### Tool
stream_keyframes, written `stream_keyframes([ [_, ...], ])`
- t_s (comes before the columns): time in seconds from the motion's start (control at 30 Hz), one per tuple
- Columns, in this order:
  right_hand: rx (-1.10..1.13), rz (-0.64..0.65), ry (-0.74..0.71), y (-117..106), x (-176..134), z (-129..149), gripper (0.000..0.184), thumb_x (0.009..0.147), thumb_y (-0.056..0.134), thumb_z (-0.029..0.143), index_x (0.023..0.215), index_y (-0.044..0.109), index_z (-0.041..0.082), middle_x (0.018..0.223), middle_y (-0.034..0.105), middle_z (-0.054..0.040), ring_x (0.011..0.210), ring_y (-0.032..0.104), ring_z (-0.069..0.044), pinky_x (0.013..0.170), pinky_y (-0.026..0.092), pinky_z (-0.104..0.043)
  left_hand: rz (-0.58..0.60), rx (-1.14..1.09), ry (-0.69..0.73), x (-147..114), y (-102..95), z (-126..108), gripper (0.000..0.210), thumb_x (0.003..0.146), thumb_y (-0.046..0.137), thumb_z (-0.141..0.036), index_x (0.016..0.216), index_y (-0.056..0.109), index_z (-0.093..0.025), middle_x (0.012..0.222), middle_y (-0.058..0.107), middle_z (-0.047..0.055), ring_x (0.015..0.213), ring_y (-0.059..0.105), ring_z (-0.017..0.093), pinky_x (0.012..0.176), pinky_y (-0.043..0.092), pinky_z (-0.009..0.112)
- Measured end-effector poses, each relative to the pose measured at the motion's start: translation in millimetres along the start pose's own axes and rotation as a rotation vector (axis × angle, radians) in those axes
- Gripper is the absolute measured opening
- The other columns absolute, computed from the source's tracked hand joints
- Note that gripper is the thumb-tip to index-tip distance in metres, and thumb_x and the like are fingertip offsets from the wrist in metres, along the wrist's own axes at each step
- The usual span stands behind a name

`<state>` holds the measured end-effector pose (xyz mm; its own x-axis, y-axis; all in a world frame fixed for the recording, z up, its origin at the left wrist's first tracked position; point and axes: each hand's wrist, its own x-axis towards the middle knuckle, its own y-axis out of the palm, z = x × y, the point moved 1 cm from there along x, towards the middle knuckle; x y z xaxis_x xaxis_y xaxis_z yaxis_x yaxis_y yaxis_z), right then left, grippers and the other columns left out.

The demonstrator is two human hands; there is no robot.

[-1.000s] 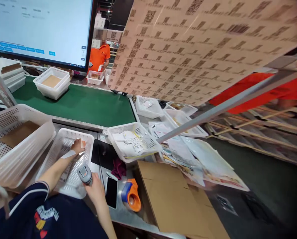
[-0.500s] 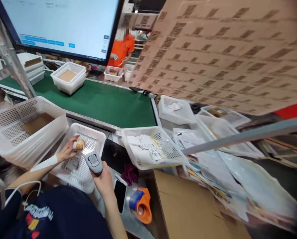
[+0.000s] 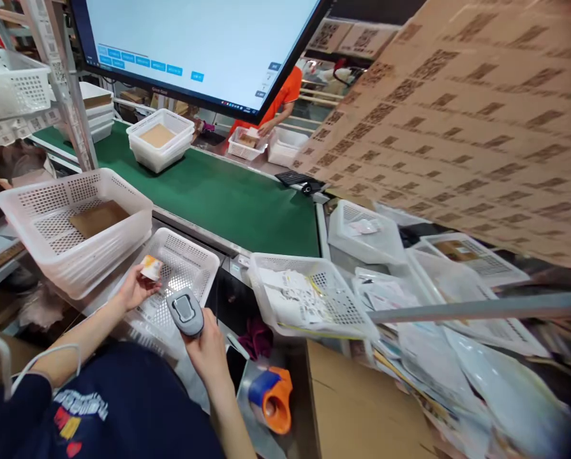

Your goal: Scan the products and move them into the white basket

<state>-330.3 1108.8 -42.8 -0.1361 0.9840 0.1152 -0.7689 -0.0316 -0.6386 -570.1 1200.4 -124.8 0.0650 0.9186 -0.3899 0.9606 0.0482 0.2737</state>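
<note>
My left hand (image 3: 139, 290) holds a small white-and-orange box (image 3: 151, 268) at its fingertips, above a white perforated basket (image 3: 203, 258). Closed around a grey handheld barcode scanner (image 3: 185, 312) is my right hand (image 3: 207, 344), just right of the box and over the basket's near right side. The scanner's head points towards the basket. My left forearm and the scanner hide part of the basket's inside.
Stacked white baskets (image 3: 74, 255) stand left, a basket of papers (image 3: 289, 299) right. Beyond runs a green conveyor belt (image 3: 228, 197) with more baskets, below a monitor (image 3: 194, 44). An orange tape dispenser (image 3: 275, 401) lies near a cardboard sheet (image 3: 356, 401). A person in orange (image 3: 285, 95) works across the belt.
The view has swung, shifting most things rightward. The small box has turned in my left hand and shows a whiter side. The scanner stays in my right hand, its orange light no longer visible.
</note>
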Motion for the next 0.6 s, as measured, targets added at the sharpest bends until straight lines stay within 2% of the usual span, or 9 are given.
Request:
stream_keyframes([
  [0.07,0.007,-0.024,0.015,5,-1,-2,0.024,0.080,0.056,0.020,0.104,0.062,0.021,0.097,0.062,-0.0055,0.088,0.064,-0.023,0.074,0.045,-0.030,0.065,-0.129,-0.131,-2,10.2,-6,0.066,0.089,0.044,-0.074,0.114,0.062,-0.015,0.113,0.073,0.020,0.099,0.073,0.031,0.095,0.062,0.050],
  [0.13,0.003,-0.031,0.031,9,0,-2,0.022,0.082,0.057,0.021,0.103,0.062,0.021,0.098,0.063,-0.0057,0.088,0.064,-0.023,0.073,0.045,-0.030,0.088,-0.208,-0.188,-5,19.4,-10,0.060,0.093,0.043,-0.068,0.111,0.065,-0.015,0.110,0.074,0.019,0.094,0.072,0.028,0.093,0.063,0.046],
  [0.33,0.003,-0.055,0.092,11,6,3,0.025,0.087,0.060,0.028,0.110,0.064,0.021,0.103,0.066,-0.0083,0.093,0.067,-0.027,0.075,0.048,-0.032,0.057,-0.245,-0.211,-7,37.7,-12,0.055,0.100,0.035,-0.062,0.111,0.065,-0.016,0.109,0.075,0.017,0.100,0.074,0.027,0.100,0.063,0.041],
  [0.43,0.035,-0.066,0.111,10,7,4,0.029,0.087,0.060,0.029,0.114,0.066,0.021,0.106,0.068,-0.0092,0.095,0.070,-0.028,0.077,0.051,-0.034,0.026,-0.225,-0.171,-5,40.3,-14,0.053,0.101,0.038,-0.060,0.115,0.064,-0.017,0.107,0.076,0.016,0.100,0.075,0.027,0.096,0.064,0.040],
  [0.53,0.093,-0.082,0.125,12,3,-4,0.033,0.085,0.061,0.027,0.117,0.067,0.022,0.106,0.071,-0.0096,0.100,0.073,-0.030,0.083,0.056,-0.035,0.008,-0.224,-0.117,-4,40.5,-14,0.045,0.098,0.047,-0.058,0.114,0.063,-0.019,0.102,0.075,0.013,0.087,0.074,0.025,0.087,0.065,0.038],
  [0.6,0.124,-0.097,0.145,14,-1,-16,0.036,0.084,0.062,0.025,0.119,0.068,0.023,0.108,0.073,-0.0103,0.105,0.075,-0.031,0.088,0.059,-0.038,-0.005,-0.260,-0.127,-1,39.2,-8,0.040,0.093,0.057,-0.054,0.111,0.063,-0.020,0.097,0.073,0.010,0.077,0.071,0.020,0.077,0.064,0.033],
])
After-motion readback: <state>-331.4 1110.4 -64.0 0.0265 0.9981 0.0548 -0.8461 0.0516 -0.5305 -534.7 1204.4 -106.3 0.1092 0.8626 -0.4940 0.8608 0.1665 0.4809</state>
